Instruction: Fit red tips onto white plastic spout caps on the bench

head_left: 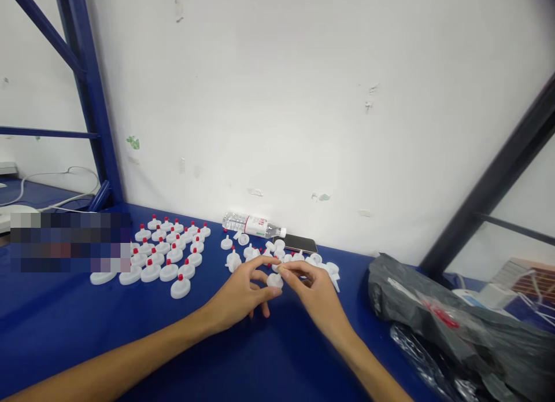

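My left hand holds a small white plastic nozzle cap between its thumb and fingers, above the blue table. Close beside it, my right hand pinches thumb and forefinger together at the top of that cap. Whatever sits between those right fingertips is too small and covered to make out. Behind both hands lies a loose pile of white nozzle caps, some with red tips. To the left, several white caps with red tips stand upright in rough rows.
A clear plastic bottle lies against the wall, next to a dark phone. On the right, a grey plastic bag covers part of the blue table. Blue metal posts rise at the left; part of that side is pixelated.
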Available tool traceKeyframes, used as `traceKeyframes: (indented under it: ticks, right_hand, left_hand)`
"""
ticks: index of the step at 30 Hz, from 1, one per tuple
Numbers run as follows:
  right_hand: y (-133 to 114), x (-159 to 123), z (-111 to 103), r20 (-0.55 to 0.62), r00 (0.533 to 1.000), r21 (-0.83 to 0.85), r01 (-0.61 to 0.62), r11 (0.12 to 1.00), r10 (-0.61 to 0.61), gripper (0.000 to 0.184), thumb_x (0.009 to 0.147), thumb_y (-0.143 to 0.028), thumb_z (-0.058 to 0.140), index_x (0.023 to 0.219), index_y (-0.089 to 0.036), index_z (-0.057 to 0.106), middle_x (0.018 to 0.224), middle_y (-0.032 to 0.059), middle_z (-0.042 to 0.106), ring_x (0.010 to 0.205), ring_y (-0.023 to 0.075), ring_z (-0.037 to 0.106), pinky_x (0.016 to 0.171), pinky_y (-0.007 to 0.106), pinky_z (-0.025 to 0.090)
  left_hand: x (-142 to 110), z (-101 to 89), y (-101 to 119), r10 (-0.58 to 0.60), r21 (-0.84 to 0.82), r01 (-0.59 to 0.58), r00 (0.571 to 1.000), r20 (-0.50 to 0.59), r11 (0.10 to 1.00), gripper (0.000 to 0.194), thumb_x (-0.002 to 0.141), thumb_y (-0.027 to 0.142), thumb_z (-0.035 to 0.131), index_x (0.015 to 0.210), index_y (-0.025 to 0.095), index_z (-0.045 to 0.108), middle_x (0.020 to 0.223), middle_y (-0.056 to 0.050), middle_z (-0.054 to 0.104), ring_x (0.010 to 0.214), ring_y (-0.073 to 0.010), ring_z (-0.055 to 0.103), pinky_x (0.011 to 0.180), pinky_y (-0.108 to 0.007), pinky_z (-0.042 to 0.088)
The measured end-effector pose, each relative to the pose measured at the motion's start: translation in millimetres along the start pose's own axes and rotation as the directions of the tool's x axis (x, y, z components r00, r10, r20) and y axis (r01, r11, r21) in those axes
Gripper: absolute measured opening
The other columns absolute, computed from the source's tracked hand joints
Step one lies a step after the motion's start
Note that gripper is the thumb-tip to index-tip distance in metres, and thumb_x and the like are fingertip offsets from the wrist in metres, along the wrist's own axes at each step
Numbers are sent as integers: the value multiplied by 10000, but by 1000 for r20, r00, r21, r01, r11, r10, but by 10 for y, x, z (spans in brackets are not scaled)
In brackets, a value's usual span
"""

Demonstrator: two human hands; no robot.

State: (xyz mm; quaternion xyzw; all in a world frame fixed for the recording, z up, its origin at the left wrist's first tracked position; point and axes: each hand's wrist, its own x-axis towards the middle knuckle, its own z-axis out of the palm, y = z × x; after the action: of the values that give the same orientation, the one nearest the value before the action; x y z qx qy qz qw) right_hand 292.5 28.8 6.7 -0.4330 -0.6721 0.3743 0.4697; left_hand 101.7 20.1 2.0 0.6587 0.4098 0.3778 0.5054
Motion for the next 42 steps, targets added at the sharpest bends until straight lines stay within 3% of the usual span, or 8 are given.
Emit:
traceKeyframes:
  ticks: [15, 20, 24, 29, 31, 35, 38, 42]
  right_hand:
    - [-41, -2, -15, 107, 987, 293, -147, 945, 120, 471, 781, -621, 798, 960, -186, 816, 877, 58, 768, 808, 201, 678, 737, 295, 530]
    - [-62, -39, 1, 167, 975, 340, -199, 919, 149, 500, 759, -633, 818, 975, -182, 812, 901, 66, 768, 836, 211, 691, 761, 303, 542]
    - [-73, -49, -16, 107, 971, 331, -236, 914, 212, 538, 802, -670, 761, 1042, -189, 784, 1001, 90, 771, 900, 224, 722, 722, 284, 554]
    - [-95, -28, -42, 49, 962, 317, -269, 909, 268, 554, 807, -707, 723, 971, -179, 758, 991, 111, 774, 811, 216, 747, 633, 264, 539]
    - [-110, -26, -33, 45, 962, 312, -269, 911, 269, 552, 819, -711, 706, 966, -181, 747, 986, 111, 773, 794, 212, 748, 609, 256, 526]
    - [-131, -32, 10, 48, 963, 321, -265, 909, 264, 549, 833, -716, 682, 961, -184, 731, 970, 99, 767, 752, 197, 737, 575, 242, 497]
    - [-135, -32, 32, 48, 968, 291, -250, 923, 247, 593, 796, -756, 681, 939, -182, 728, 927, 86, 753, 699, 182, 711, 544, 238, 477]
    - [-95, -29, 30, 35, 984, 204, -180, 962, 177, 595, 819, -759, 635, 923, -181, 724, 887, 74, 723, 673, 171, 672, 532, 242, 461]
  left_hand:
    - [-65, 22, 31, 91, 154, -90, 996, -1, 984, 527, 945, 448, 648, 1436, 283, 553, 922, 28, 655, 524, -94, 674, 537, -220, 455]
    - [-66, 14, 137, 98, 206, -96, 995, -1, 974, 518, 927, 442, 661, 1398, 259, 547, 770, 61, 661, 514, -118, 662, 533, -224, 458]
    - [-209, -64, 259, 169, 350, -132, 983, -76, 927, 493, 912, 475, 673, 1339, 248, 577, 603, 101, 545, 467, -108, 546, 512, -225, 394]
    - [-797, -417, 98, 330, 670, -55, 898, -291, 740, 479, 889, 604, 646, 1267, 310, 648, 699, 50, 600, 546, -133, 529, 541, -247, 417]
    - [-1067, -666, -61, 327, 736, 76, 862, -387, 673, 499, 859, 631, 659, 1267, 343, 651, 812, 26, 666, 565, -144, 551, 556, -260, 451]
    - [-1422, -1170, -309, 214, 711, 384, 774, -596, 589, 528, 843, 697, 587, 1250, 361, 618, 756, 74, 686, 470, -126, 519, 542, -265, 459]
    - [-1476, -1387, -349, 122, 688, 482, 765, -633, 543, 521, 850, 699, 563, 1230, 347, 622, 844, 95, 749, 521, -132, 586, 641, -285, 501]
    - [-1379, -1440, -307, 117, 712, 463, 790, -601, 528, 571, 832, 681, 512, 1197, 279, 689, 825, -4, 772, 645, -244, 699, 663, -328, 517]
